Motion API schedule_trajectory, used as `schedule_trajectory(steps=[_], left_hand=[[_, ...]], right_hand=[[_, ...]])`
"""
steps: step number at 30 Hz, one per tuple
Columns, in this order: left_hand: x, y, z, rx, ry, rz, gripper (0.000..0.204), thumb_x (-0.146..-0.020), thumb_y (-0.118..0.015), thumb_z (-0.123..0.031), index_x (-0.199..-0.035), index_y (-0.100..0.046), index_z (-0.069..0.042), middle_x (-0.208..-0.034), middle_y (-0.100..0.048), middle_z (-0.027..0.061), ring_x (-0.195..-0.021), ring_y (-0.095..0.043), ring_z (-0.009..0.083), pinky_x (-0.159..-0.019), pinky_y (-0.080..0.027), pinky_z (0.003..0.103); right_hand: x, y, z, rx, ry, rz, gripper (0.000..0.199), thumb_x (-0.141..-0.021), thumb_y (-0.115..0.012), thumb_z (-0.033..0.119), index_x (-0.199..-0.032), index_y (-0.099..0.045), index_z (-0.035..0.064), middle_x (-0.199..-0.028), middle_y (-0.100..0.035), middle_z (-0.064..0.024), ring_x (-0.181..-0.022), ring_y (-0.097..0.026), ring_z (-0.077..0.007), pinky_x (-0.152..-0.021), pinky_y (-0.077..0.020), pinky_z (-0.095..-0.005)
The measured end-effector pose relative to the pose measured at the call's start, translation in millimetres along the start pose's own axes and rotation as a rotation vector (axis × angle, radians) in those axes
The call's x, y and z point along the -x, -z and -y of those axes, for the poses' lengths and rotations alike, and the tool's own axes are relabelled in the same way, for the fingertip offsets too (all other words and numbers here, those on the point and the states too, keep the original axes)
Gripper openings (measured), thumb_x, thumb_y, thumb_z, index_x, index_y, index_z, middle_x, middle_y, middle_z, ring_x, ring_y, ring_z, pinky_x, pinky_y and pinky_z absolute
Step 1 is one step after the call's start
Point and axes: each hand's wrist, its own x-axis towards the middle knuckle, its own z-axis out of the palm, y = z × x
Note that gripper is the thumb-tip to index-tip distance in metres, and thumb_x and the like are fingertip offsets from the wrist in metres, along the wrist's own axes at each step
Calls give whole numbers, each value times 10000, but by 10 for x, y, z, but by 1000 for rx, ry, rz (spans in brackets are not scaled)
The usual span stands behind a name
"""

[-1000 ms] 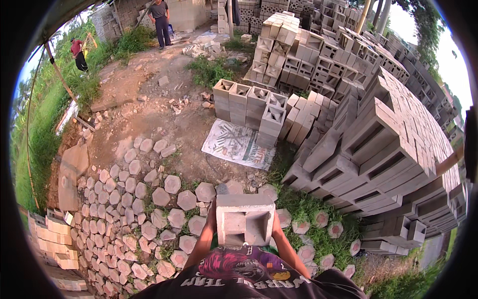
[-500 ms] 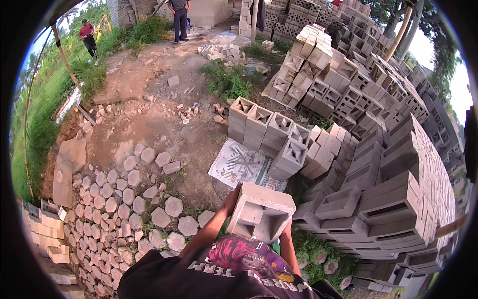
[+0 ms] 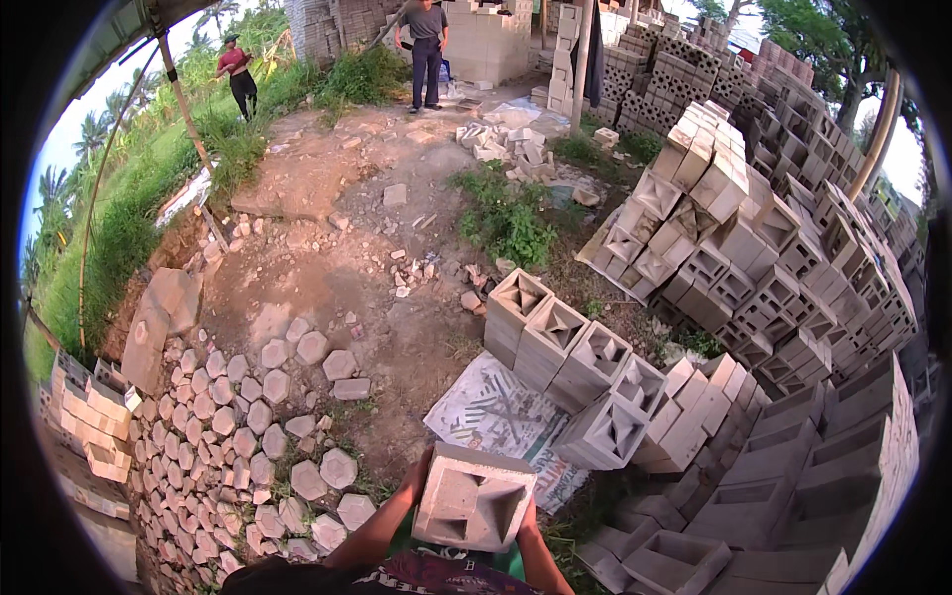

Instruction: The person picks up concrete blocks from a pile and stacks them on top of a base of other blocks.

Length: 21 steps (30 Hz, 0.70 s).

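Held up in front of my body is a grey concrete block [image 3: 478,496], its hollow, slanted-walled face toward me. My left hand [image 3: 420,474] grips its left side, and my right hand [image 3: 530,518] presses on its right side; most of the fingers are hidden behind the block. Just beyond it, a white printed sack [image 3: 481,402] lies flat on the dirt. Along the sack's right edge stands a row of similar upright blocks [image 3: 543,359], the nearest one [image 3: 605,433] closest to my right hand.
Hexagonal pavers [image 3: 275,387] cover the ground at left. Stacked blocks [image 3: 709,258] fill the right side, with another pile [image 3: 783,496] near my right. Rubble [image 3: 412,270] and a green bush [image 3: 508,213] lie ahead. Two people stand far off, one by a wall [image 3: 426,50], one in grass [image 3: 238,79].
The view has shifted, so the block row and sack appear lower and the people show more fully. The block stays between my hands and sits lower left in the picture.
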Motion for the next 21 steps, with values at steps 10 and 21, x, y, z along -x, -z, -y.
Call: schedule_trajectory(steps=[10, 21], left_hand=[[-2269, -280, 1142, -395, 264, -133, 748, -814, -454, -648, -1065, -619, 37, -1002, -624, 148, -914, -571, 232, -799, -433, 359], [-5537, 521, 3572, -139, 419, 81, 708, -782, -497, -657, -1012, -634, -1, -906, -634, 96, -817, -592, 206, -707, -476, 340]], right_hand=[[-1774, 1202, -114, -173, -36, -33, 609, -913, -368, 539, -1301, -459, 78, -1241, -540, -97, -1092, -533, -271, -984, -406, -402], [-4472, 4019, -1350, -77, 158, -478, 505, -909, -429, 465, -1220, -541, 83, -1100, -596, -46, -971, -562, -195, -899, -433, -310]])
